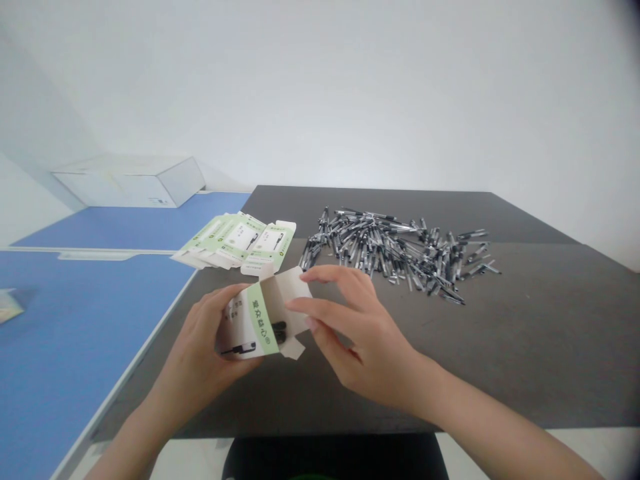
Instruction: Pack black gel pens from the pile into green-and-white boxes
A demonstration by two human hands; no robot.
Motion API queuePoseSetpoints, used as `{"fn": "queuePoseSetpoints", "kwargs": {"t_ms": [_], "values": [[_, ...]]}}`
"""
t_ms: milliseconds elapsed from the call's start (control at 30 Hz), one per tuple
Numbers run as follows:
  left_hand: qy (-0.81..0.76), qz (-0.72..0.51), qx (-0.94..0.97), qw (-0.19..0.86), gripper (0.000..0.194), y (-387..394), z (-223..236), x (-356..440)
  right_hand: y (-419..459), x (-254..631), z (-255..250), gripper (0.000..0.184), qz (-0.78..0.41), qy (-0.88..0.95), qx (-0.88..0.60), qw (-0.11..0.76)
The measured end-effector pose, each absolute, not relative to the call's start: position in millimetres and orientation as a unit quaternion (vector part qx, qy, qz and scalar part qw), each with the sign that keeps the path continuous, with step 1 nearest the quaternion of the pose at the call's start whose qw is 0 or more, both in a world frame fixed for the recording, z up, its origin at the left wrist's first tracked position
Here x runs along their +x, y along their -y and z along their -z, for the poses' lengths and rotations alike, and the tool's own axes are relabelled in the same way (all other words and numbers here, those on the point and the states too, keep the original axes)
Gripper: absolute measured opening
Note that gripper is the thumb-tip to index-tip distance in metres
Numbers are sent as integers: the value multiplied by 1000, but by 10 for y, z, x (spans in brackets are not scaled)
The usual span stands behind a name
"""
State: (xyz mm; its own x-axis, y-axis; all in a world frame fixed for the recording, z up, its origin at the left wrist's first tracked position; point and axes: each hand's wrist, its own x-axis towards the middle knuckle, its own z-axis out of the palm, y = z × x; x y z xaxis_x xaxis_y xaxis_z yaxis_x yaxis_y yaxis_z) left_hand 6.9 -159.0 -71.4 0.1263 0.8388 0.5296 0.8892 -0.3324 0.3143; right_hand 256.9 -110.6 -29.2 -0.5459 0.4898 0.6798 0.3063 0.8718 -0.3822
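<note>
My left hand (200, 353) grips an open white and green cardboard box (245, 320) from below, with its flaps standing up. Dark pen ends (279, 332) show inside the box. My right hand (357, 340) is held with its fingers apart beside the upper flap, its fingertips at or very near the box's right side. Behind the hands lie several flat white and green cartons (235, 240), overlapping in a row. To their right spreads a loose heap of black and silver pens (395, 250).
The hands work over a dark grey table (500, 347). A blue-topped desk (75, 347) adjoins its left side, with a small colourful item (9, 305) at the frame's left edge. A large pale box (130, 181) stands farther back on the left.
</note>
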Motion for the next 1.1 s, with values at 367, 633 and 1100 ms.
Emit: {"fn": "queuePoseSetpoints", "kwargs": {"t_ms": [367,633,1100], "values": [[513,360,-778,44,73,1606,658,92,1287,2854,88,31,-82,861,-225,449],[505,333,-789,101,65,1618,580,161,1300,2587,32,11,5,941,-207,267],[466,367,-801,84,73,1657,673,133,1346,2617,-30,16,-34,948,-230,217]]}}
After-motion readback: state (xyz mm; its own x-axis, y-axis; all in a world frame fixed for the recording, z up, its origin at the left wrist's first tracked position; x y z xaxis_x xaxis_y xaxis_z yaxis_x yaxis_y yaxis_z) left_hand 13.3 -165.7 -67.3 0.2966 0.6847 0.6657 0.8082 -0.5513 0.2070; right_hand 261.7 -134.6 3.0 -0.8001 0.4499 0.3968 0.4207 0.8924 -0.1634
